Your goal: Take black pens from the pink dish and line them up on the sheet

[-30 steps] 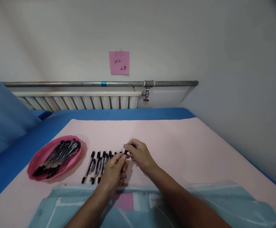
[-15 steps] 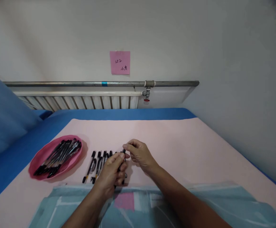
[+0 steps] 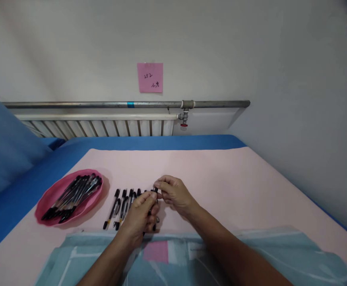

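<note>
My left hand (image 3: 140, 210) is closed around a black pen (image 3: 156, 190), whose upper end sticks out past the thumb. Thumb and fingers of my right hand (image 3: 175, 194) pinch that black end, close against the left fingertips. Most of this pen is hidden by the hands. Beside and partly behind my left hand lies a row of clear-barrelled pens (image 3: 112, 209) with black caps; separate black pen caps (image 3: 117, 207) seem to lie among them.
A pink oval basket (image 3: 92, 203) with several black-ended pens (image 3: 78, 194) stands at the left on the pink table cover (image 3: 221, 186). Light-blue patterned cloth (image 3: 265, 254) lies along the near edge. Behind the table run a radiator (image 3: 119, 128) and a metal pipe (image 3: 101, 105).
Both hands stay together at the pen, almost unmoved. My right fingertips sit very slightly lower on its end.
</note>
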{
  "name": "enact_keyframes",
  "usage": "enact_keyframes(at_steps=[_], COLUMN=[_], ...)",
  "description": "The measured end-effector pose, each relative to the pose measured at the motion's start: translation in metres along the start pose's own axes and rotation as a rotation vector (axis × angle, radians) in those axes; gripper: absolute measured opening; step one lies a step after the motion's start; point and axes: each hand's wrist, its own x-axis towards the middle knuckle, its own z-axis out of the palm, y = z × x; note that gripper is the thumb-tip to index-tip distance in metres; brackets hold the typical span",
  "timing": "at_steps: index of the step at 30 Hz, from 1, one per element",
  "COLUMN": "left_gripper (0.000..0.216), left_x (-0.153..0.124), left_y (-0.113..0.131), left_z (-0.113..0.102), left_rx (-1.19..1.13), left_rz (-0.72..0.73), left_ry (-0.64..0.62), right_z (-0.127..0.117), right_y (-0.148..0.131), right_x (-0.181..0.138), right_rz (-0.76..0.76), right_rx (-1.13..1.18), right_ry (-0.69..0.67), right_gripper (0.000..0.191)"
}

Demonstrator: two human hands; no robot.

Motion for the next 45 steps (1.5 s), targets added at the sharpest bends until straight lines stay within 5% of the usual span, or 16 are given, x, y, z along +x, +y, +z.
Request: enact_keyframes(at_steps=[3,9,14,23,31,37,45], left_gripper=[0.037,0.038,0.038,0.033,0.032,0.030,0.033], left_x=[0.001,0.002,0.002,0.003,0.001,0.003,-0.001], left_y=[0.000,-0.001,0.001,-0.002,0.002,-0.001,0.009], left_z=[-0.001,-0.002,-0.002,-0.004,-0.005,-0.004,-0.015], left_rx=[0.008,0.059,0.066,0.192,0.042,0.076,-0.034], left_rz=[0.012,0.042,0.038,0.105,0.008,0.032,-0.149], left_ry=[0.015,0.029,0.030,0.073,-0.004,-0.001,-0.162], right_z=[-0.001,0.004,0.002,0.003,0.000,0.005,-0.013], right_y=[-0.001,-0.001,-0.004,0.004,0.000,0.003,-0.004], right_x=[0.000,-0.002,-0.003,-0.001,-0.001,-0.002,0.006], right_rz=[0.046,-0.034,0.013,-0.021,0.040,-0.018,-0.058], right_rx=[0.040,-0.065,-0.007,-0.048,0.066,-0.025,0.175], right_ry=[-0.108,0.096,-0.018,0.068,-0.104,0.070,-0.110], right_gripper=[0.019,0.021,0.018,0.019,0.018,0.020,0.014])
